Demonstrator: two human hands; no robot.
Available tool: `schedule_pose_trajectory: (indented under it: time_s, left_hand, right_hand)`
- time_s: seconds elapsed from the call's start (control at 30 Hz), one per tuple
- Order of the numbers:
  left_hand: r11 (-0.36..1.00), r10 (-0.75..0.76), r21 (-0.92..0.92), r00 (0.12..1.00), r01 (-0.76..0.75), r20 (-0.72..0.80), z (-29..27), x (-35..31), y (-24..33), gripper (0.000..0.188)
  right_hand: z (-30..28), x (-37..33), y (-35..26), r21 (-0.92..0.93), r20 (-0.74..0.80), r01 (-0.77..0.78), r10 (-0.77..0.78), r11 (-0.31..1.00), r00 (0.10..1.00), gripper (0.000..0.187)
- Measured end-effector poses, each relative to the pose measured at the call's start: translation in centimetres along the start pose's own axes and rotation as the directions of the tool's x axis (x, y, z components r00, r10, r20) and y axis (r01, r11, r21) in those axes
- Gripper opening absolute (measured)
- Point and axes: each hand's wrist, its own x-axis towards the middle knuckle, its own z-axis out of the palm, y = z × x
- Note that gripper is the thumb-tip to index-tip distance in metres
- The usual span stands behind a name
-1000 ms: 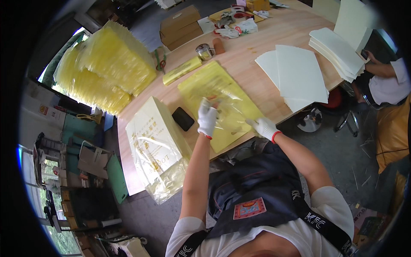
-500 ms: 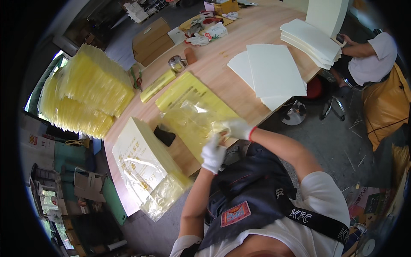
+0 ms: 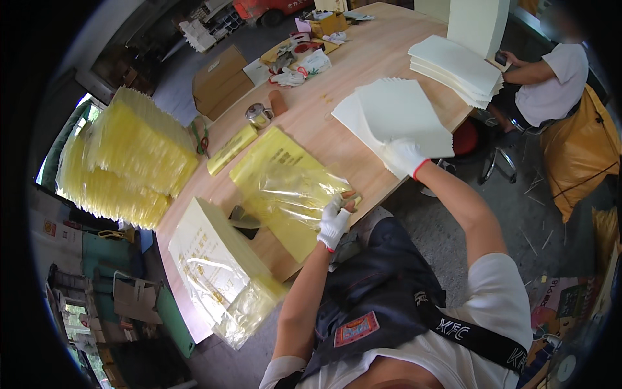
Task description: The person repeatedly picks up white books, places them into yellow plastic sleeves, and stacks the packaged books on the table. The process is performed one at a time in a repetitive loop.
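Observation:
My left hand (image 3: pixel 335 219), in a white glove with bare fingertips showing, is closed on the near edge of a clear plastic bag (image 3: pixel 285 188). The bag is spread over a flat yellow printed sheet (image 3: pixel 272 150) on the table. My right hand (image 3: pixel 403 157), gloved too, grips the near edge of the white card sheets (image 3: pixel 405 110), its fingertips partly hidden. Those sheets bow upward from the hand. To the left lies a tall stack of bagged cream sheets (image 3: pixel 214 259) with gold print, and a dark phone-like object (image 3: pixel 245 228) beside it.
A high pile of yellow plastic bags (image 3: pixel 129 155) stands at the left edge. Nearby are a rolled yellow packet (image 3: pixel 232 149), scissors (image 3: pixel 203 144), a metal mug (image 3: pixel 258 115) and a cardboard box (image 3: pixel 222 81). More white sheets (image 3: pixel 453 68) lie far right, near a seated person (image 3: pixel 551 78).
My right hand has left the bag and moved right to the white sheets, which now bend. The left hand keeps the bag, now spread flatter, and has shifted slightly right.

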Motion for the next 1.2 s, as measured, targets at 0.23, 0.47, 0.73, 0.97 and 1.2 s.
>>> schedule_pose_trajectory:
  time_s: [0.23, 0.47, 0.73, 0.97, 1.2]
  left_hand:
    - [0.846, -0.502, -0.265, 0.859, 0.463, -0.103, 0.5, 1.7, -3.0, 0.035]
    - [0.87, -0.427, 0.265, 0.904, 0.415, -0.012, -3.0, -2.6, 5.1, 0.045]
    - [0.529, -0.388, 0.84, 0.915, 0.122, 0.112, 6.0, -5.9, 5.3, 0.086]
    - [0.886, -0.037, -0.459, 0.981, -0.056, -0.191, -9.3, -8.1, 9.5, 0.06]
    - [0.906, -0.016, 0.42, 0.99, -0.045, 0.141, -4.4, -11.4, 13.5, 0.066]
  right_hand:
    - [-3.2, -14.5, -11.4, 0.352, -0.151, 0.423, -0.395, 0.835, 0.906, 0.048]
    - [6.3, -12.8, -1.6, 0.792, 0.315, -0.245, 0.031, -0.559, 0.948, 0.034]
    - [4.3, -12.7, -10.4, 0.77, 0.049, -0.267, 0.363, 0.58, 0.93, 0.032]
    - [-7.3, -14.0, -10.0, 0.198, -0.226, 0.303, -0.257, 0.932, 0.94, 0.024]
    - [-6.0, -9.2, -15.3, 0.078, 0.189, 0.479, -0.484, 0.875, 0.854, 0.024]
